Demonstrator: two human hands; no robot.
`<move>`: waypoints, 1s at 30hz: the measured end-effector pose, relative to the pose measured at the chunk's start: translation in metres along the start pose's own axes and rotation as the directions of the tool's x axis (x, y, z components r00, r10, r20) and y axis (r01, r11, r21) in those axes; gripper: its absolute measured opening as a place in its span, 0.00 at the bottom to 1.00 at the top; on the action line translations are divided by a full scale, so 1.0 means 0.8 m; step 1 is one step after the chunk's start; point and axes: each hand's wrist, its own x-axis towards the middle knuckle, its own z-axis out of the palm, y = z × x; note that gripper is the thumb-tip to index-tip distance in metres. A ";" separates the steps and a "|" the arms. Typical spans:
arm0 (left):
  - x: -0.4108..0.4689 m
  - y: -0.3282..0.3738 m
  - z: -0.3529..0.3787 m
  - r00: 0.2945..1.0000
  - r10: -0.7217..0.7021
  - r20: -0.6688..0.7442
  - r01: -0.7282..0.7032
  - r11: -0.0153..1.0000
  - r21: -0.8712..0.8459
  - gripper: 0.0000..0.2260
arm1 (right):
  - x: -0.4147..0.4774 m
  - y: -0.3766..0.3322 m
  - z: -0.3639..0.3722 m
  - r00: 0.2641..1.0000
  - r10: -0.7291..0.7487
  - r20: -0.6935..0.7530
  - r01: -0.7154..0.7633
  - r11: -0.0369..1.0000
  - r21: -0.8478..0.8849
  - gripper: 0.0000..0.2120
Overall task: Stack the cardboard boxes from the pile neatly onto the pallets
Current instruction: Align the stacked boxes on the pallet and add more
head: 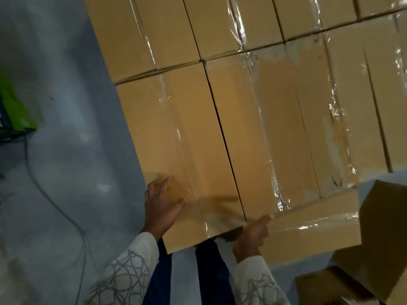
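A long brown cardboard box [176, 137], taped along its top, lies at the left end of the front row of the stack. My left hand [160, 205] rests on its near left corner, fingers spread over top and side. My right hand [253, 232] holds its near end at the lower right corner, fingers curled under the edge. To its right lie more taped boxes [286, 128] side by side, and a further row of boxes [198, 29] sits behind. No pallet shows beneath the stack.
Loose cardboard boxes [378, 227] sit at the lower right, one [312, 234] against the front of the stack. A green crate [13, 111] stands at the left edge on the grey floor [66, 172], with a thin cable [44, 194] running across it.
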 end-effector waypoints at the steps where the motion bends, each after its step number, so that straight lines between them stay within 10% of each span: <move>1: 0.007 0.004 -0.007 1.000 0.003 -0.013 -0.003 1.000 0.002 0.35 | -0.018 -0.003 0.014 0.970 -0.234 -0.074 0.213 0.953 -0.215 0.43; 3: 0.024 0.016 -0.023 0.999 0.022 -0.035 -0.021 0.999 0.043 0.33 | -0.057 -0.003 0.048 0.773 -0.609 0.179 0.626 0.682 -0.378 0.42; 5: 0.045 0.033 -0.043 0.996 0.067 -0.065 -0.060 0.994 0.096 0.32 | -0.072 -0.005 0.089 0.536 -0.688 0.489 0.844 0.442 -0.303 0.36; 11: 0.147 0.082 -0.115 0.941 0.022 -0.338 -0.033 0.999 -0.028 0.24 | -0.121 -0.101 0.262 0.170 -0.624 0.763 0.979 0.017 -0.203 0.25; 15: 0.234 0.101 -0.159 0.839 -0.171 -0.516 -0.010 0.944 -0.330 0.27 | -0.141 -0.181 0.368 0.103 -0.678 0.728 0.991 0.006 -0.135 0.24; 19: 0.292 0.119 -0.188 0.841 -0.331 -0.428 -0.079 0.707 -0.702 0.11 | -0.145 -0.234 0.430 0.218 -0.630 0.745 0.974 0.097 -0.203 0.23; 24: 0.317 0.126 -0.201 0.830 -0.398 -0.390 -0.048 0.646 -0.761 0.05 | -0.139 -0.243 0.448 0.309 -0.570 0.761 0.939 0.053 -0.341 0.25; 30: 0.321 0.116 -0.201 0.820 -0.413 -0.397 -0.063 0.624 -0.779 0.22 | -0.149 -0.236 0.447 0.286 -0.549 0.785 0.940 0.002 -0.341 0.21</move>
